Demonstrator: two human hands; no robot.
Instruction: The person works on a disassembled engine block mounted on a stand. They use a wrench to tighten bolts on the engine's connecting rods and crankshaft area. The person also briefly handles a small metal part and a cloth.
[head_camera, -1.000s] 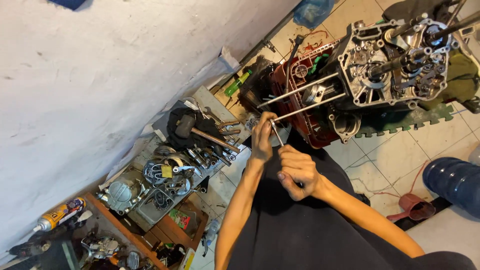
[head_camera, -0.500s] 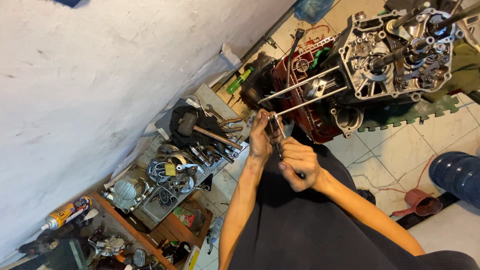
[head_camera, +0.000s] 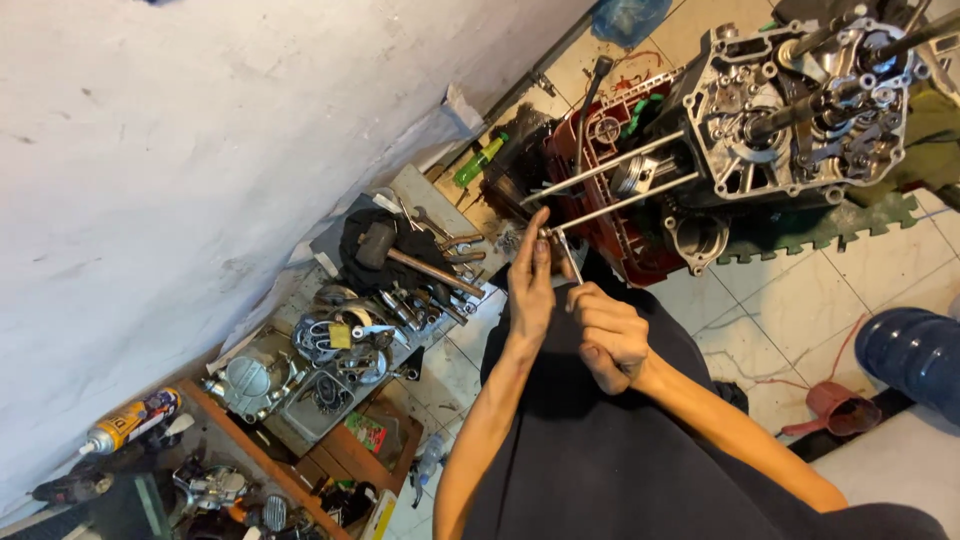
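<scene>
A grey metal engine block (head_camera: 800, 110) lies on the tiled floor with two long steel studs (head_camera: 620, 185) sticking out toward me. My left hand (head_camera: 530, 285) pinches the end of the lower stud, fingers stretched along it. My right hand (head_camera: 610, 335) is closed on the handle of a thin metal wrench (head_camera: 570, 258) whose head sits at that stud's end. A piston (head_camera: 640, 175) shows between the two studs.
A red plastic crate (head_camera: 600, 200) sits beside the engine. Left of my hands lie a hammer (head_camera: 415, 260), several wrenches and engine parts on a board. A white wall fills the left. A blue container (head_camera: 915, 355) and a spray can (head_camera: 130, 422) stand nearby.
The view has shifted slightly. My right hand has swung the wrench handle down and toward me, while my left hand stayed at the stud's end.
</scene>
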